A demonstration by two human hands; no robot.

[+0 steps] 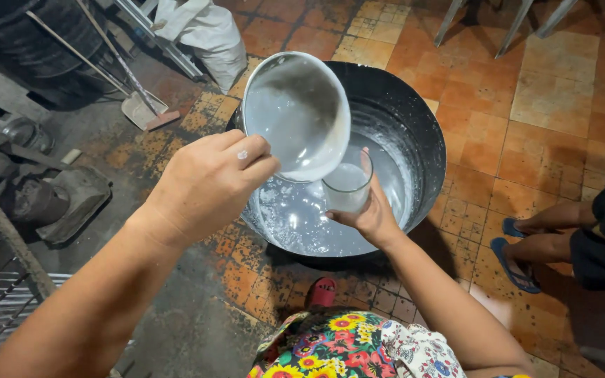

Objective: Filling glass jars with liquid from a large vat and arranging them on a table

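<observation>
Fabric (344,346) with a flower print fills the near edge. Above it, the left hand (204,185) is closed on the rim of a white bowl (297,115), tilted mouth-down toward a glass (346,187). The right hand (372,213) is clamped round that glass (partly filled with white liquid). Both sit over a large dark basin (425,140) holding white liquid on the tiled floor (554,91). Another person's sandalled feet (519,252) stand beside the basin.
</observation>
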